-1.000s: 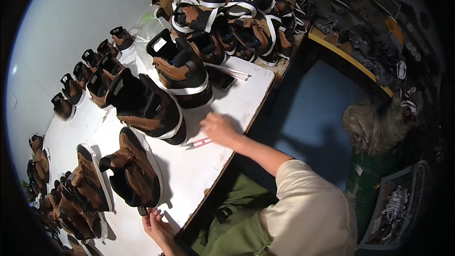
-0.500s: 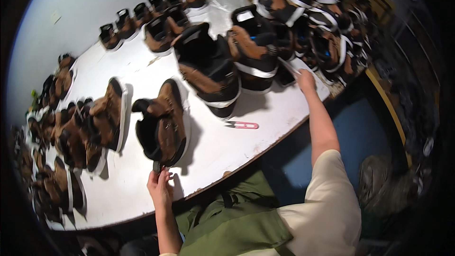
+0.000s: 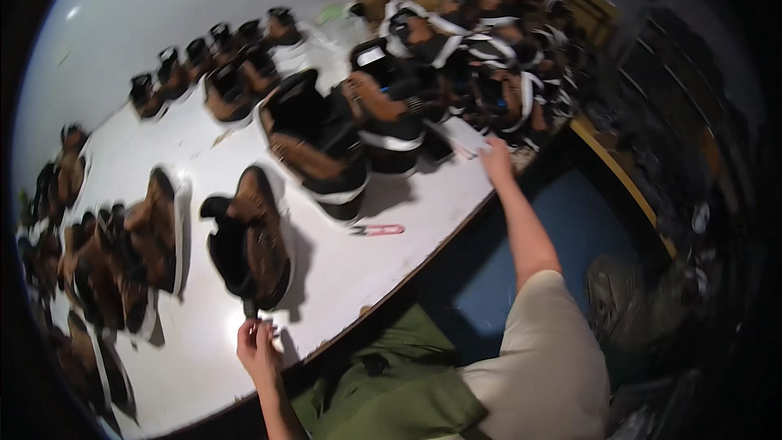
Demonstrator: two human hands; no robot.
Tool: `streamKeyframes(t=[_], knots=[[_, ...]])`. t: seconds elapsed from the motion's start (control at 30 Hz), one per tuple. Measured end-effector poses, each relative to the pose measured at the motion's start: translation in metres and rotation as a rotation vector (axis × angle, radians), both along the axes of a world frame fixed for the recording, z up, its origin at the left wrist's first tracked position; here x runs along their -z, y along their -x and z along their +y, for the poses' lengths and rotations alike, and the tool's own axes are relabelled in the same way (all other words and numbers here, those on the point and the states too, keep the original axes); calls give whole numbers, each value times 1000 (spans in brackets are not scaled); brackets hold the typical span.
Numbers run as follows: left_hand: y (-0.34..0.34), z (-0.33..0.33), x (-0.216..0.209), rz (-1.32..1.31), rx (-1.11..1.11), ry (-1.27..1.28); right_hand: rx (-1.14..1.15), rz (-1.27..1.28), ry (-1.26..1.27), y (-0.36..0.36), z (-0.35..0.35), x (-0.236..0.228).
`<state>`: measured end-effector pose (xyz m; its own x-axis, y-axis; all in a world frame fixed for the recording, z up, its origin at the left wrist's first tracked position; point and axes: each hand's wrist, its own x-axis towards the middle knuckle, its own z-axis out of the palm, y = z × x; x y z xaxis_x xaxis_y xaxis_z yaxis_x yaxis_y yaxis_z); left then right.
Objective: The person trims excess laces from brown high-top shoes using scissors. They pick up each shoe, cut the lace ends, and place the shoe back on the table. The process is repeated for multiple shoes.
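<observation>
A brown and black high-top shoe [image 3: 265, 248] lies on its side on the white table, its dark opening turned left. At the strap-like heel tab [image 3: 250, 308] on its near end, my left hand [image 3: 259, 350] pinches with thumb and fingers. Out to the right, my right arm is stretched to a flat white sheet [image 3: 464, 137]. The closed fingers of my right hand [image 3: 495, 160] are on the sheet's near edge; blur hides the fingertips. A dark flat object [image 3: 437, 145] lies beside the sheet. Pink-handled thread snips [image 3: 379, 230] rest between my hands.
Two larger-looking shoes stand upright mid-table, one open-topped [image 3: 314, 143] and one with a white label [image 3: 383, 106]. A heap of shoes [image 3: 497, 57] covers the far right. More shoes [image 3: 134, 257] crowd the left, and a row [image 3: 195, 61] stands at the back. The table edge [image 3: 391, 293] runs before me.
My view has swung, so the whole table sits farther left in the picture. Both hands keep about the same places, the left at the heel tab, the right at the white sheet.
</observation>
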<state>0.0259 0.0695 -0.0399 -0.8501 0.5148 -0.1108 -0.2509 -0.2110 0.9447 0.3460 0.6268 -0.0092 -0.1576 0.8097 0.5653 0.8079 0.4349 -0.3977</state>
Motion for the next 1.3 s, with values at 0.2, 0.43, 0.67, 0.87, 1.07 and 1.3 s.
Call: streamKeyframes(t=[0.2,0.43,0.67,0.87,1.07,1.3], knots=[[-14,6,-24,34,-6,103,-151,-282,35,60,-18,-25],[-23,11,-35,92,-72,247,-111,-390,84,40,14,-2],[-24,20,-18,321,93,339,-62,-390,-216,6,21,-1],[-11,9,3,209,165,245,-27,-339,-388,-40,0,-19],[-17,-8,1,104,115,283,103,80,66,-91,-72,-22],[-31,46,-38,298,183,226,-338,996,644,-56,-183,9]])
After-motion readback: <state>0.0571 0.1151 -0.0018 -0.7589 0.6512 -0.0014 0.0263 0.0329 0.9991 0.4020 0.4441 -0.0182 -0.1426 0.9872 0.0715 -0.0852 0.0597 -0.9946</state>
